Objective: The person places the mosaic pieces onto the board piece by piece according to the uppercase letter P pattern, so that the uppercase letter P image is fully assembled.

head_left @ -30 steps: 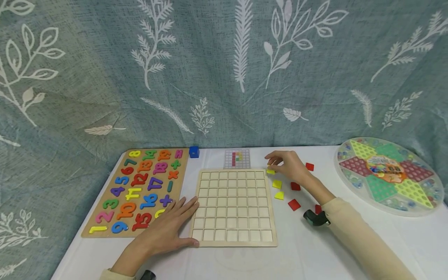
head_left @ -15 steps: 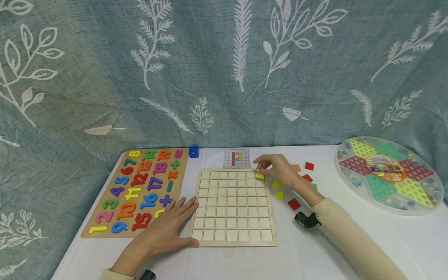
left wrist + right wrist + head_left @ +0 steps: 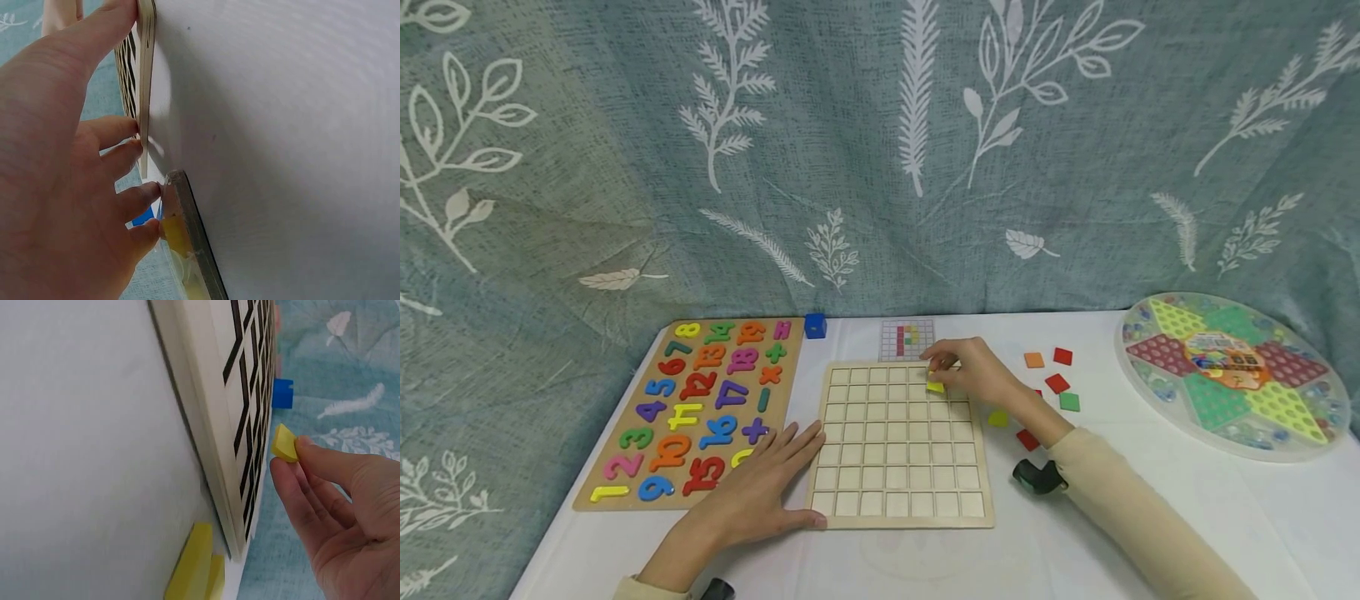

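My right hand (image 3: 973, 371) pinches a small yellow tile (image 3: 284, 444) between thumb and fingertips. In the head view that tile overlaps the upper right squares of a pale wooden grid board (image 3: 897, 528). Flat and spread, my left hand (image 3: 760, 496) has its thumb and fingertips at the board's left edge, while its outer fingers reach over the number puzzle (image 3: 658, 450). To the right of the grid lie a yellow tile (image 3: 997, 418), red tiles (image 3: 1057, 383), an orange tile (image 3: 1034, 359) and a green tile (image 3: 1070, 402). A second yellow piece shows low in the right wrist view.
Behind the grid lies a small printed pattern card (image 3: 907, 340), its right corner beside my right fingers. A blue cube (image 3: 816, 326) stands at the puzzle's far corner. A round Chinese checkers board (image 3: 1232, 375) lies at the right. A leaf-patterned curtain (image 3: 880, 167) hangs behind the table.
My right hand has carried the yellow tile left, from the loose tiles beside the grid to over its upper right squares, uncovering orange, red and green tiles. The left hand has stayed put.
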Available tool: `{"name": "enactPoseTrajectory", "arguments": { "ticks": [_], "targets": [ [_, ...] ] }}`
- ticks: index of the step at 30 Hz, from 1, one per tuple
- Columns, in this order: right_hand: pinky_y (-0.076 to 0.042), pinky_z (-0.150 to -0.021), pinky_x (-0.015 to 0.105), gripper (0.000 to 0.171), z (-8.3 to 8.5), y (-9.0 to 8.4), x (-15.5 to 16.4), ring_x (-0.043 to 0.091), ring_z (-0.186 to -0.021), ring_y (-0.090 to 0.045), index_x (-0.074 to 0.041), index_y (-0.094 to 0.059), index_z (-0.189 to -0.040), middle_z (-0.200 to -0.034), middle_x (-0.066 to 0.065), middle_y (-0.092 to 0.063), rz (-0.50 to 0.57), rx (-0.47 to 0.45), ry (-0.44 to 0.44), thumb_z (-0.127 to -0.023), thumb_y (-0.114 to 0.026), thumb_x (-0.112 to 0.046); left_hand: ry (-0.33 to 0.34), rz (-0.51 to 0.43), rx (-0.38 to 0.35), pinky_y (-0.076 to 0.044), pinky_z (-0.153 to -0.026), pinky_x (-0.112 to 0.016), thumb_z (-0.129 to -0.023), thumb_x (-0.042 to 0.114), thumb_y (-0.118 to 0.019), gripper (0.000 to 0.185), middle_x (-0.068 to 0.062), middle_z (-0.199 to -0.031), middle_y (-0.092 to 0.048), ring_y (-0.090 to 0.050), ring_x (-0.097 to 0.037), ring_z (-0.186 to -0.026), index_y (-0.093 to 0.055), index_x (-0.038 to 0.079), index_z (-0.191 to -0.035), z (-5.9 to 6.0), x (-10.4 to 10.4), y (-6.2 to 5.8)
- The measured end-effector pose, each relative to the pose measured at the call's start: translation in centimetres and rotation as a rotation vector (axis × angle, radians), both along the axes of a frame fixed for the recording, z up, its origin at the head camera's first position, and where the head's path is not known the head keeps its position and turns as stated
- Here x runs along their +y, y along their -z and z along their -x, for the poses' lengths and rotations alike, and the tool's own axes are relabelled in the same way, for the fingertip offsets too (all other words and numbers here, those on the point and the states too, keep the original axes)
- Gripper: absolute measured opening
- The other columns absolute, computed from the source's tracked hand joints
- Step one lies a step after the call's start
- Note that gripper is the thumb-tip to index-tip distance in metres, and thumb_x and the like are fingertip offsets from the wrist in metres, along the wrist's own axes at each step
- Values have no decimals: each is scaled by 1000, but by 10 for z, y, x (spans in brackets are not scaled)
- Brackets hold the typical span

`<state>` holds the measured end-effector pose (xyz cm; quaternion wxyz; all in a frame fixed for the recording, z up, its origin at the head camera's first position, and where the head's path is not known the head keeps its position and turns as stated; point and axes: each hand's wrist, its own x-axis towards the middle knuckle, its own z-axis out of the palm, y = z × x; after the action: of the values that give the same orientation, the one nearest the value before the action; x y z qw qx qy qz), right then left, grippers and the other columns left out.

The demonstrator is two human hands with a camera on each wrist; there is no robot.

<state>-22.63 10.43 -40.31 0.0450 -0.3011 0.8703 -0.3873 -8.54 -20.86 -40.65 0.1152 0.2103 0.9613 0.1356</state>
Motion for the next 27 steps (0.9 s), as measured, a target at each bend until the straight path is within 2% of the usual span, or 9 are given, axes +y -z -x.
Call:
{"name": "enactPoseTrajectory", "arguments": {
  "ticks": [12,19,27],
  "targets": [
    [-52,-62,20,25,1,5,-18,10,-74,-61,-3,-64,-106,-84,2,-66,15,38,-75,-81,-66,-6,10,-2,28,-12,-112,-48,-65,72,-56,100,3,-150,-20,-15,-29,-136,-27,17,-143,1,1,1],
    [-52,-64,19,23,-1,10,-19,9,-74,-61,-4,-65,-103,-82,-1,-65,11,63,-75,-80,-67,-6,15,9,37,-14,-112,-48,-65,73,-56,101,3,-150,-20,-16,-28,-136,-27,17,-143,2,1,1],
    [-52,-66,19,22,-1,11,-24,10,-74,-61,-3,-65,-102,-83,1,-66,19,74,-77,-80,-67,-5,14,7,41,-13,-112,-47,-64,73,-56,101,3,-150,-20,-16,-28,-136,-28,16,-143,2,0,1]
  ]
}}
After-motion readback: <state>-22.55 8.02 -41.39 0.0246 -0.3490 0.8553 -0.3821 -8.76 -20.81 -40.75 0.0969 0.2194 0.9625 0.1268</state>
